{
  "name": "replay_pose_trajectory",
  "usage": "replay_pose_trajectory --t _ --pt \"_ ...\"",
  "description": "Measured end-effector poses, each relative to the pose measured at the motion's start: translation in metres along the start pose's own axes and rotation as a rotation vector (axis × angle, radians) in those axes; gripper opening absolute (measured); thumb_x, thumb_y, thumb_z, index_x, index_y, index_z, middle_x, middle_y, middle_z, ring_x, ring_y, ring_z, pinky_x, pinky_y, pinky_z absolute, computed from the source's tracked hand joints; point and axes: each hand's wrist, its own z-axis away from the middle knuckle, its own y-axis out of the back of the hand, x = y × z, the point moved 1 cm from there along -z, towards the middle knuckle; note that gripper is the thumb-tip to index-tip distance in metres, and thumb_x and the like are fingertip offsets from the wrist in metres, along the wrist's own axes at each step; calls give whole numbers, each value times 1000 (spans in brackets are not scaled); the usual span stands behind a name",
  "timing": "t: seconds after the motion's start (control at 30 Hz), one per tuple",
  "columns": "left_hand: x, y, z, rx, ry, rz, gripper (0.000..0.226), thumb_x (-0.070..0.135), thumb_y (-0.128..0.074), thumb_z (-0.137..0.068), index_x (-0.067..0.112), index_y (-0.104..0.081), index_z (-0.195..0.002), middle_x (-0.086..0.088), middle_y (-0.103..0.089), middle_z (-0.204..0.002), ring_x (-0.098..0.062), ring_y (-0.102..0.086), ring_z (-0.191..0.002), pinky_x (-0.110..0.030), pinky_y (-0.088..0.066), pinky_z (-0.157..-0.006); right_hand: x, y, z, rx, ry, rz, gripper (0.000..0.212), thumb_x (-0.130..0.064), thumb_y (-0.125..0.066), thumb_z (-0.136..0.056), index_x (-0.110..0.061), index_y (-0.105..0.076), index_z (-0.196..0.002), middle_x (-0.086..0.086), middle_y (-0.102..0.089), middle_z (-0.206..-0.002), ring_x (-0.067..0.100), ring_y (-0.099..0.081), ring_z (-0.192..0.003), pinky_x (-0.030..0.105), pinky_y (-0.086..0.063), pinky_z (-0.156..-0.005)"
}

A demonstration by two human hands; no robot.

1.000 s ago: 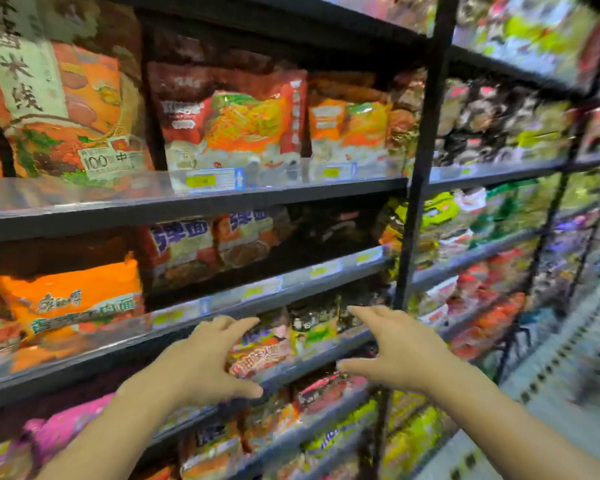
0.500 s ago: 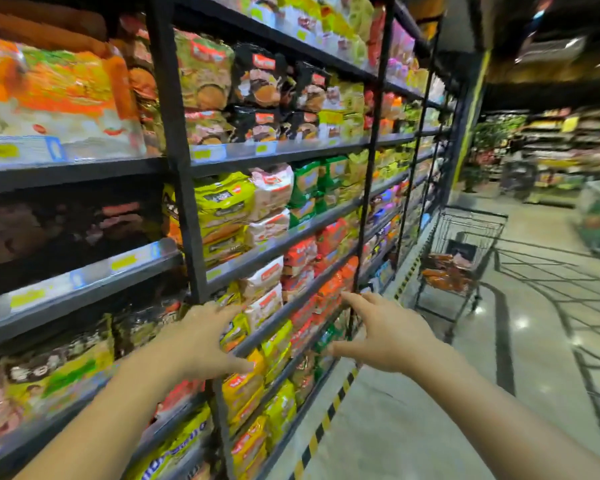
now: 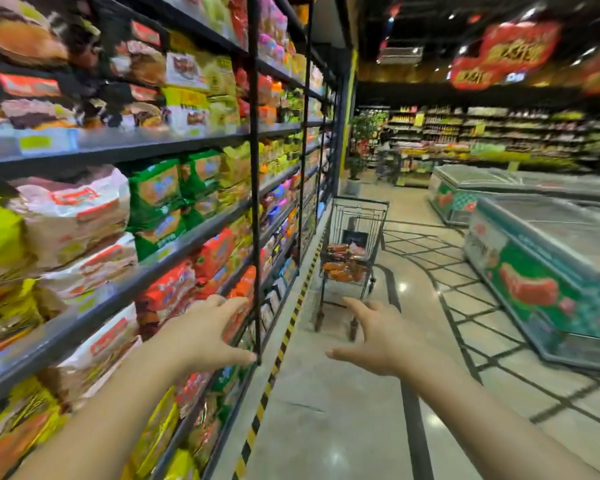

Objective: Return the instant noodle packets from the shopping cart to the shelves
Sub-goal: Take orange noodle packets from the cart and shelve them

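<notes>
Both my hands are empty, fingers spread wide: left hand near the shelves, right hand reaching toward the far shopping cart, where orange noodle packets wait (probably my next pickup)

Print on the noodle packets, shelf tags and hanging red signs is too blurred to read.
</notes>
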Motion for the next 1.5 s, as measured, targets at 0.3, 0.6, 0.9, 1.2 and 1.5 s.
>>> replay_pose_trajectory --t 0.3,0.6,0.9,1.2,1.5 --pt "25 20 -218 -52 -140 5 104 77 -65 -79 46 -7 -160 4 -21 -165 -22 -26 -150 -45 -47 -105 46 20 -166 10 -137 9 101 -83 -58 -77 -46 -13 -159 -1 -35 -163 24 -37 -147 41 -42 -110" --pt "58 4 -422 -105 -160 1 102 78 -62 -80 47 -7 -159 2 -19 -167 -24 -25 -152 -49 -42 -111 131 10 -338 20 -171 -42 100 -84 -60 -76 -40 -23 -157 -1 -42 -158 26 -40 -143 44 -45 -107" --pt "122 24 -643 -130 -126 -3 101 74 -65 -80 44 -11 -160 4 -19 -169 -26 -21 -155 -53 -34 -118 241 42 -550 11 -130 -39 102 -83 -59 -76 -39 -19 -159 0 -41 -157 26 -43 -140 45 -46 -108" --pt "144 5 -829 -162 -124 87 96 75 -64 -82 43 -15 -158 2 -29 -164 -23 -37 -146 -50 -44 -111 325 29 -720 -85 -169 -19 102 -86 -58 -75 -41 -20 -158 0 -40 -159 28 -40 -142 46 -46 -108" --pt "137 -25 -1054 -266 -161 144 96 72 -63 -83 39 -16 -160 1 -25 -166 -23 -31 -150 -44 -42 -113 379 3 -923 -157 -290 -17 103 -87 -60 -71 -41 -25 -156 0 -49 -149 25 -49 -134 44 -50 -101"
